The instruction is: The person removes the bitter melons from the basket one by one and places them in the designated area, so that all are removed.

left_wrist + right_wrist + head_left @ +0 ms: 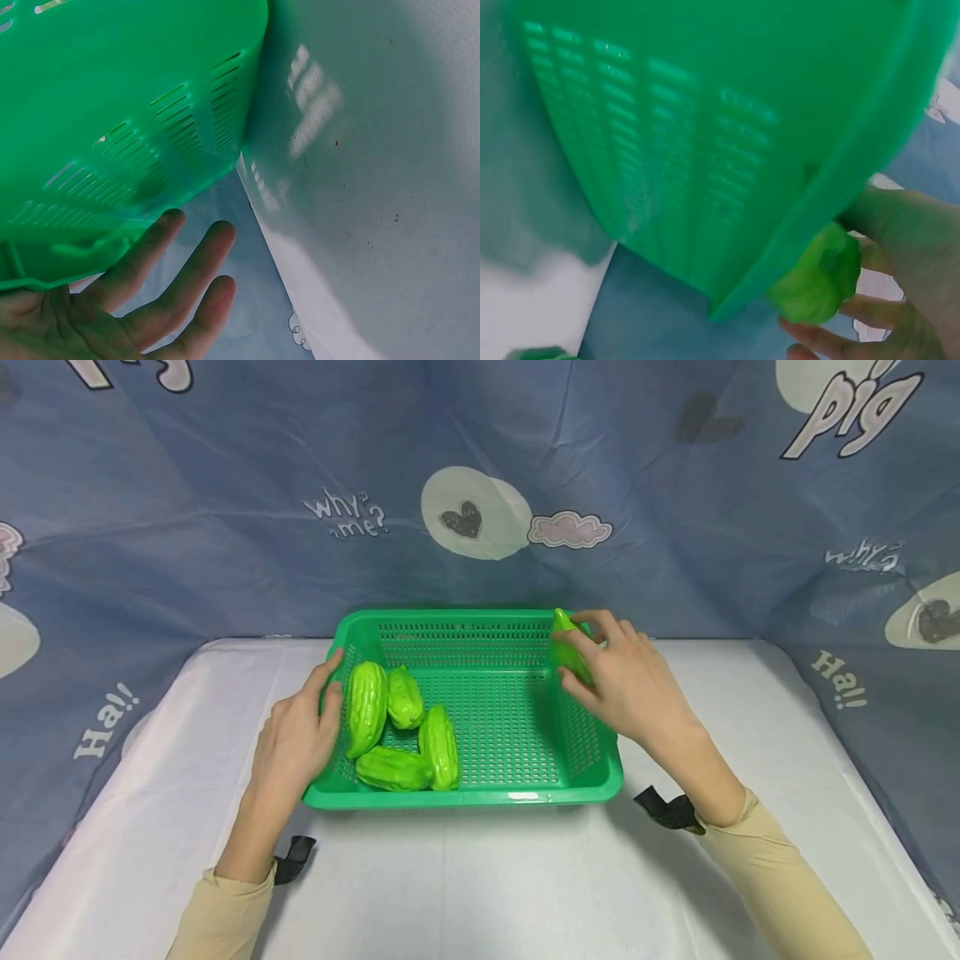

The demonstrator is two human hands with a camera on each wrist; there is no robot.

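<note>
A green plastic basket with slotted walls sits before me. Several light-green bitter melons lie in its left part: a long one by the left wall, a short one beside it, one lying crosswise and one upright in view. My left hand rests at the left rim; in the left wrist view its outer fingers stretch loosely outside the wall. At the back right corner, my right hand grips another bitter melon between thumb and fingers, level with the rim.
A white cloth covers the table under the basket. Behind and at both sides hangs a blue printed curtain. Black straps show at both wrists, below the beige sleeves.
</note>
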